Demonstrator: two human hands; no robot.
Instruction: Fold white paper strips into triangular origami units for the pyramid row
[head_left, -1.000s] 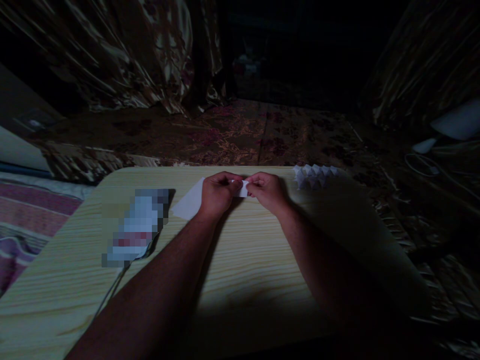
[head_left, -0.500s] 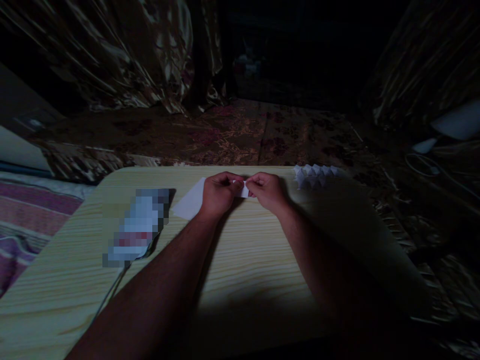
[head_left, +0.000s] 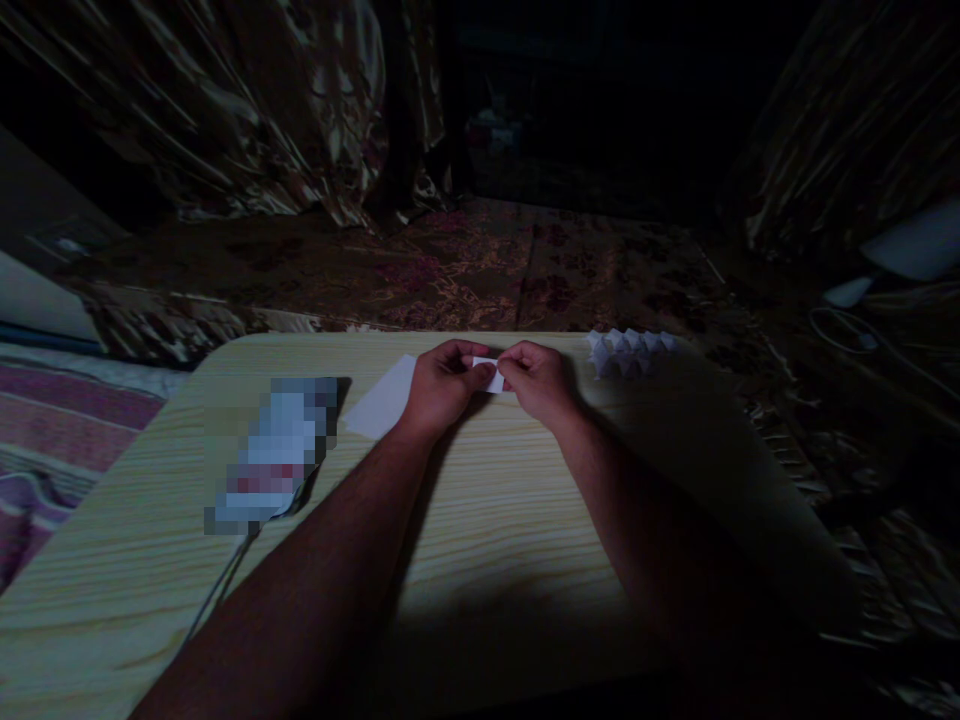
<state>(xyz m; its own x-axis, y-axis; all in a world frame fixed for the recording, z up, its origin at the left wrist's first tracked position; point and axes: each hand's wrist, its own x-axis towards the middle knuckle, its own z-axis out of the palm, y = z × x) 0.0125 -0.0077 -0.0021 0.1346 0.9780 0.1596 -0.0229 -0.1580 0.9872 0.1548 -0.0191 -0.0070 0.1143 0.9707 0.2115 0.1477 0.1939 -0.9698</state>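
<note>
Both hands meet near the far edge of a light wooden table [head_left: 480, 530]. My left hand [head_left: 441, 388] and my right hand [head_left: 538, 382] pinch a small white folded paper piece [head_left: 491, 373] between their fingertips, just above the tabletop. A flat white paper sheet [head_left: 381, 400] lies under and to the left of my left hand. A cluster of folded white paper pieces [head_left: 628, 352] sits at the table's far right edge, a little beyond my right hand.
A blurred-out object [head_left: 270, 452] lies on the table's left part, with a thin cable [head_left: 225, 580] running toward me. Patterned fabric [head_left: 480, 265] covers the ground beyond the table. The room is dark; pale objects [head_left: 911, 250] sit far right.
The fingers have shifted slightly on the small paper piece, which now shows less between the hands. Arms and the other objects stay where they were.
</note>
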